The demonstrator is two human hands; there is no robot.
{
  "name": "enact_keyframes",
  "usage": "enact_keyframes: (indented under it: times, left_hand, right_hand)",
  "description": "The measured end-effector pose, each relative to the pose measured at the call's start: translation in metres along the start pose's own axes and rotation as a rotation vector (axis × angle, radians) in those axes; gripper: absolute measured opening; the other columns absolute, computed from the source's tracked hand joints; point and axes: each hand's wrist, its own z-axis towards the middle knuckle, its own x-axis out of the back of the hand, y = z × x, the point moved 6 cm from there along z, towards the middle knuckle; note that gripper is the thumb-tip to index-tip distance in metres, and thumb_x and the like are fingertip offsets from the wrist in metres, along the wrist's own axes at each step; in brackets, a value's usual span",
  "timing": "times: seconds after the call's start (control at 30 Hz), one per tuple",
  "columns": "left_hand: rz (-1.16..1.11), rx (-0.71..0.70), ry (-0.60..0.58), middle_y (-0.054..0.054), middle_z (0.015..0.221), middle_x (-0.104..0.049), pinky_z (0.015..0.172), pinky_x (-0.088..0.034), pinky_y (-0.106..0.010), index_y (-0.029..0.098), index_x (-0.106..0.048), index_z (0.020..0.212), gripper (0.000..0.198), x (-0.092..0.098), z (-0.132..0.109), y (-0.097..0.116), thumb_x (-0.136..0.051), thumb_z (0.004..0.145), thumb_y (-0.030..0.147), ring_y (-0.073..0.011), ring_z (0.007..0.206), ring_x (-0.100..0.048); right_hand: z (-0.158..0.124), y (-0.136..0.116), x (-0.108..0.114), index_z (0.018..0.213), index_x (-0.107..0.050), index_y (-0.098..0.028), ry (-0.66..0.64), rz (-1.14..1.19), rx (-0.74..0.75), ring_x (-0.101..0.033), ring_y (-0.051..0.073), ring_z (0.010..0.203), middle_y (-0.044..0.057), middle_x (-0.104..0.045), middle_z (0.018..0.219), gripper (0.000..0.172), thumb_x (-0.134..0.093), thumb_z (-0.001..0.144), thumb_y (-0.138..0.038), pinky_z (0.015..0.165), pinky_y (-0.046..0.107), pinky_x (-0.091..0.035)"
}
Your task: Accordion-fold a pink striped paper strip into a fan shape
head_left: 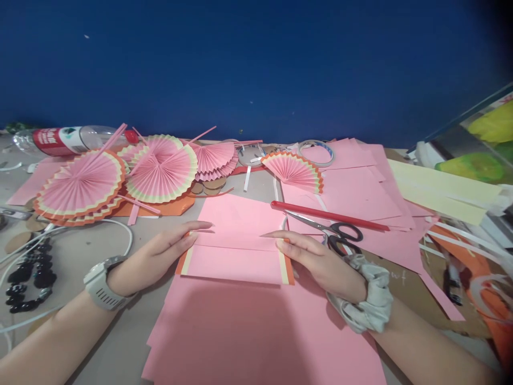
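A layered sheet of pink, cream and orange paper (236, 259) lies in front of me on a stack of pink sheets (260, 331). A fold runs across it. My left hand (156, 256), with a grey watch on the wrist, pinches the sheet's left edge at the fold. On the right edge, my right hand (316, 259) presses the fold with its fingers together; a grey scrunchie sits on that wrist. Both hands touch only this sheet.
Scissors (332, 232) and a red stick (328, 215) lie just behind my right hand. Several finished pleated paper fans (80, 184) sit at the back left, one more fan (294, 171) at centre. A bottle (68, 139), tape rolls (316, 152), black beads (30, 275), cream strips (436, 192).
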Motion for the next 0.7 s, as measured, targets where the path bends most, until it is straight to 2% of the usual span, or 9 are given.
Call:
enact_keyframes:
  times: [0.07,0.13,0.2,0.3,0.33,0.4,0.5,0.6,0.7]
  left_hand:
    - [-0.004,0.002,0.016,0.000,0.127,-0.054,0.104,-0.035,-0.030,0.026,-0.052,0.120,0.034,0.001,-0.001,-0.001,-0.035,0.093,0.037,-0.0185,0.121,-0.046]
    - [0.004,0.009,0.038,-0.001,0.121,-0.058,0.099,-0.040,-0.030,0.023,-0.055,0.114,0.033,0.001,-0.002,-0.002,-0.034,0.093,0.038,-0.0197,0.115,-0.050]
    - [0.027,0.002,0.080,-0.004,0.120,-0.058,0.094,-0.044,-0.032,0.021,-0.053,0.115,0.034,0.002,-0.004,-0.002,-0.038,0.091,0.040,-0.0221,0.114,-0.051]
    - [0.086,-0.044,0.176,-0.006,0.124,-0.054,0.093,-0.044,-0.034,0.021,-0.046,0.119,0.048,0.004,-0.007,0.003,-0.058,0.079,0.044,-0.0251,0.115,-0.049]
    - [0.096,-0.051,0.198,-0.007,0.123,-0.055,0.092,-0.044,-0.033,0.021,-0.047,0.117,0.050,0.005,-0.008,0.005,-0.062,0.076,0.044,-0.0249,0.113,-0.050]
    - [0.077,-0.048,0.184,-0.006,0.113,-0.060,0.086,-0.047,-0.030,0.020,-0.053,0.108,0.040,0.003,-0.008,0.009,-0.061,0.077,0.044,-0.0223,0.102,-0.056]
    - [0.010,-0.026,0.106,-0.004,0.091,-0.064,0.072,-0.048,-0.024,0.018,-0.059,0.091,0.027,-0.002,-0.007,0.012,-0.047,0.087,0.042,-0.0165,0.083,-0.059]
    - [0.014,-0.022,0.084,-0.002,0.077,-0.061,0.061,-0.044,-0.021,0.016,-0.058,0.080,0.032,-0.003,-0.007,0.013,-0.040,0.090,0.041,-0.0134,0.070,-0.054]
    - [0.043,-0.002,0.094,0.002,0.064,-0.050,0.054,-0.038,-0.021,0.016,-0.052,0.071,0.034,-0.003,-0.007,0.011,-0.039,0.089,0.042,-0.0108,0.059,-0.044]
  right_hand:
    - [-0.001,0.000,-0.001,0.103,-0.062,-0.024,0.000,0.025,-0.005,-0.057,0.018,0.097,0.004,-0.062,0.099,0.030,-0.048,0.087,-0.044,0.080,0.028,-0.049]
    - [-0.001,0.000,-0.003,0.100,-0.061,-0.023,-0.004,0.029,-0.030,-0.058,0.013,0.076,0.001,-0.060,0.081,0.029,-0.047,0.087,-0.044,0.066,0.024,-0.049]
    - [-0.003,-0.001,-0.004,0.100,-0.059,-0.021,0.013,0.015,-0.054,-0.050,0.009,0.057,-0.003,-0.051,0.065,0.029,-0.045,0.088,-0.043,0.054,0.021,-0.045]
    - [-0.004,-0.004,-0.005,0.108,-0.053,-0.022,0.037,-0.030,-0.050,-0.038,0.007,0.047,-0.007,-0.038,0.056,0.028,-0.045,0.089,-0.041,0.047,0.019,-0.038]
    - [-0.004,-0.005,-0.006,0.112,-0.050,-0.022,0.034,-0.051,-0.036,-0.036,0.007,0.047,-0.007,-0.037,0.058,0.030,-0.047,0.088,-0.040,0.047,0.019,-0.037]
    - [-0.003,-0.005,-0.006,0.117,-0.046,-0.025,0.026,-0.096,0.006,-0.035,0.006,0.051,-0.005,-0.045,0.069,0.036,-0.054,0.084,-0.038,0.049,0.019,-0.038]
    - [-0.002,-0.004,-0.006,0.111,-0.050,-0.025,0.038,-0.135,0.074,-0.045,0.009,0.066,0.001,-0.053,0.094,0.032,-0.055,0.083,-0.039,0.060,0.022,-0.043]
    - [-0.002,-0.002,-0.007,0.097,-0.055,-0.022,0.058,-0.149,0.090,-0.051,0.013,0.081,0.002,-0.056,0.092,0.024,-0.047,0.087,-0.042,0.070,0.025,-0.043]
    - [-0.003,-0.004,-0.009,0.092,-0.054,-0.021,0.074,-0.143,0.083,-0.053,0.015,0.085,0.001,-0.057,0.088,0.025,-0.041,0.089,-0.042,0.074,0.025,-0.042]
